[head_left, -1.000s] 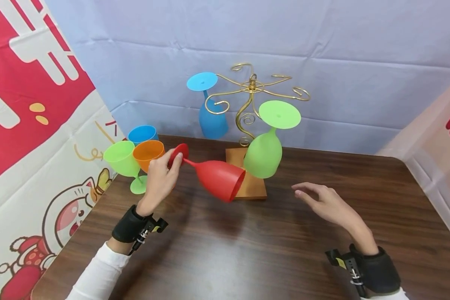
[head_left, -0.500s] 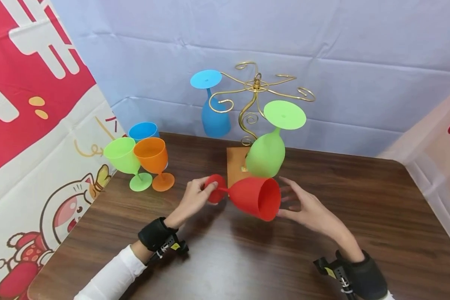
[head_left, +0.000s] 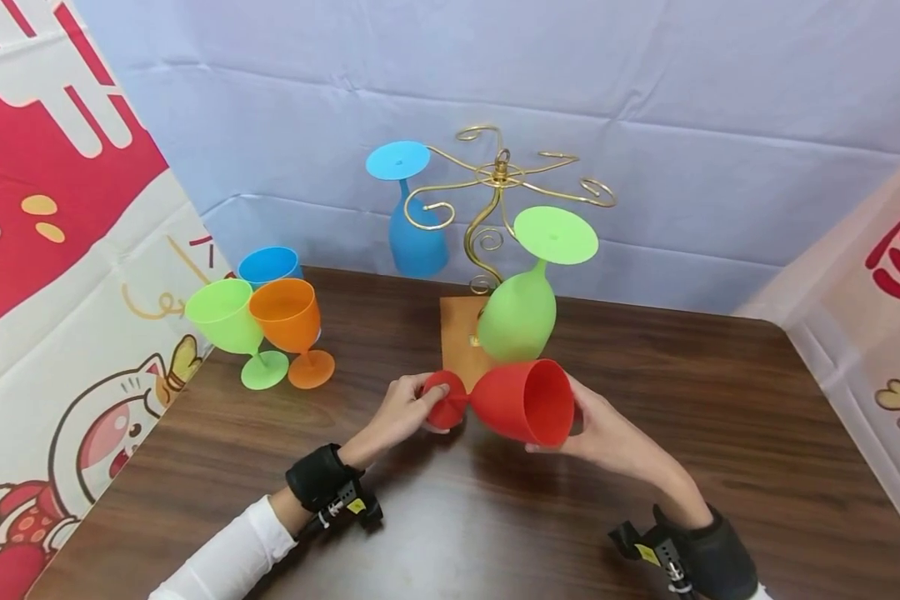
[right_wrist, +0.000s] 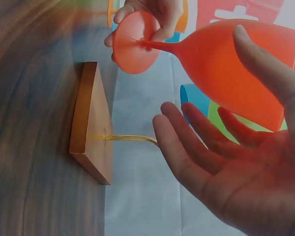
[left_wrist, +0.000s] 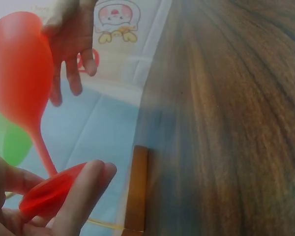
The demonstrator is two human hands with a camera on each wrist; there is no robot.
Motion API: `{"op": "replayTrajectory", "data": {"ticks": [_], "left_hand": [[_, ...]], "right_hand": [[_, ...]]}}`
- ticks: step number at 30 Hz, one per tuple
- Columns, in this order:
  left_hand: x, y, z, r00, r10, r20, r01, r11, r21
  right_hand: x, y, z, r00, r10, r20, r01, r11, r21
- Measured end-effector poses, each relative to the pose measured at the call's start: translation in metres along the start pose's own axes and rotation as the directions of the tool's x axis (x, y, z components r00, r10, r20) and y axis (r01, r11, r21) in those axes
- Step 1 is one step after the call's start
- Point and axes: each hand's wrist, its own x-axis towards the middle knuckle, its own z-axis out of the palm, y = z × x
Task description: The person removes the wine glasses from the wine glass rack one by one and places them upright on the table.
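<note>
A red goblet lies sideways in the air in front of the rack's wooden base, its mouth toward the right. My left hand pinches its round foot between thumb and fingers. Around the bowl's far side is my right hand, partly hidden by the bowl in the head view. In the right wrist view the right thumb lies against or very near the bowl, while the other fingers are spread below it, loosely bent. Behind the goblet stands a gold wire rack with curled arms. A blue goblet and a green goblet hang from it upside down.
At the left, an orange goblet, a light green goblet and a second blue goblet stand upright close together. The rack's wooden base sits on the dark wooden table, with cloth backdrops behind and at both sides.
My left hand has carried the red goblet from beside the upright goblets to the right, toward the middle. My right hand has moved left to the goblet's bowl.
</note>
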Motion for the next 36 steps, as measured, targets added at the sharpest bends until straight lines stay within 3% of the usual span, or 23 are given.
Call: {"op": "replayTrajectory", "data": {"ticks": [4,8,21,29,33,36], "left_hand": [[-0.001,-0.003,0.001,0.999,-0.004,0.032,0.004,1.0,-0.008],[-0.002,-0.004,0.003,0.994,-0.017,0.108,0.014,1.0,0.028],[-0.007,-0.002,0.004,0.943,-0.057,0.328,-0.017,0.976,0.218],[-0.004,-0.001,-0.006,0.945,-0.051,0.323,-0.023,0.975,0.222],[-0.004,0.003,-0.014,0.945,-0.037,0.325,-0.045,0.969,0.242],[-0.005,0.005,-0.018,0.947,-0.036,0.319,-0.049,0.966,0.252]], "right_hand": [[0.0,0.0,0.0,0.999,-0.025,0.034,0.024,0.999,0.038],[0.001,-0.004,0.003,0.995,-0.072,0.075,0.063,0.991,0.115],[-0.001,-0.013,0.007,0.981,-0.186,0.052,0.17,0.959,0.229],[-0.018,-0.011,-0.025,0.991,-0.077,0.105,0.058,0.983,0.175],[-0.023,-0.002,-0.045,0.999,-0.038,0.033,0.037,0.998,0.043],[-0.025,0.007,-0.059,0.999,0.027,-0.047,-0.028,0.999,-0.033]]}}
